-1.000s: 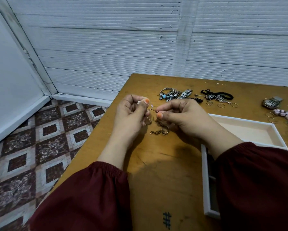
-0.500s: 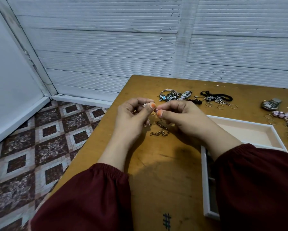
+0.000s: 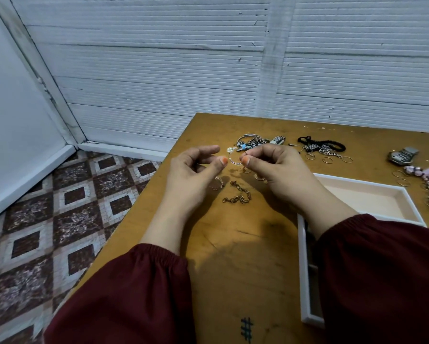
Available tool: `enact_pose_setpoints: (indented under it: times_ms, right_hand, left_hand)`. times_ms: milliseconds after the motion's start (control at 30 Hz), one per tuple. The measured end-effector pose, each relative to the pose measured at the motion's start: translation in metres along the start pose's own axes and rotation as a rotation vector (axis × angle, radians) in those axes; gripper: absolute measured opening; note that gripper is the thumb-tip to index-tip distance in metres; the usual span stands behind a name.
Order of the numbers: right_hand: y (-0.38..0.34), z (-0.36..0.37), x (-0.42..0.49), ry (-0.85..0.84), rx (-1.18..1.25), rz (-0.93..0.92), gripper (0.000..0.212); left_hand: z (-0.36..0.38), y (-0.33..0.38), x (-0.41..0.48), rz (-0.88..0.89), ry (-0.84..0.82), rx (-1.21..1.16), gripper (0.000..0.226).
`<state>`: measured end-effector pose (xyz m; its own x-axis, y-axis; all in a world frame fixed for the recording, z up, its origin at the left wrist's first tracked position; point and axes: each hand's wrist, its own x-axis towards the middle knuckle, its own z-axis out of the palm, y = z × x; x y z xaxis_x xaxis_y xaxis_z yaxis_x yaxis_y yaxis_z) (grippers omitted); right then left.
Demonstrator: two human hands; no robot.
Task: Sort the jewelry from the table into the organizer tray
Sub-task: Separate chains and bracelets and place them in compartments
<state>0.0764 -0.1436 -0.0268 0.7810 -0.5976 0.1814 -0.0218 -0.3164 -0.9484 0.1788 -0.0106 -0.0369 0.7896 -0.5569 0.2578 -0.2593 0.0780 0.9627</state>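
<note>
Right hand (image 3: 280, 170), head view, pinches a thin beaded bracelet (image 3: 234, 162) between thumb and forefinger, above the worktop (image 3: 233, 256), outside the organizer tray (image 3: 357, 181); left hand (image 3: 193, 175) loosely curled, thumb just beside the strand, hold not determinable; bracelet judged light, limp, fragile; best taken by the strand at both sides, not by the flower charm (image 3: 230, 150).
</note>
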Motion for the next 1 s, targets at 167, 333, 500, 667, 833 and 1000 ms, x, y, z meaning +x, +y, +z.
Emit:
enact_pose_setpoints:
  times_ms: [167, 333, 500, 667, 833, 1000]
  right_hand:
    - [0.004, 0.000, 0.003, 0.059, -0.053, -0.008, 0.010]
    - [0.003, 0.000, 0.002, 0.065, -0.069, -0.008, 0.011]
    - [0.003, 0.000, 0.002, 0.065, -0.113, -0.001, 0.012]
    - [0.001, 0.000, 0.001, 0.072, -0.139, 0.005, 0.013]
    - [0.001, 0.001, 0.001, 0.074, -0.130, 0.013, 0.013]
    - [0.000, 0.000, 0.001, 0.068, -0.092, 0.021, 0.005]
  left_hand:
    - [-0.016, -0.014, 0.008, 0.031, 0.152, 0.354, 0.016]
    - [-0.016, -0.016, 0.003, 0.010, 0.135, 0.759, 0.016]
    - [-0.010, -0.014, 0.000, -0.002, 0.079, 0.936, 0.023]
    - [-0.006, -0.011, -0.001, 0.012, 0.087, 1.007, 0.025]
    - [-0.004, -0.012, -0.001, 0.009, 0.088, 1.004, 0.019]
    - [-0.004, -0.013, 0.000, -0.019, 0.081, 0.977, 0.020]
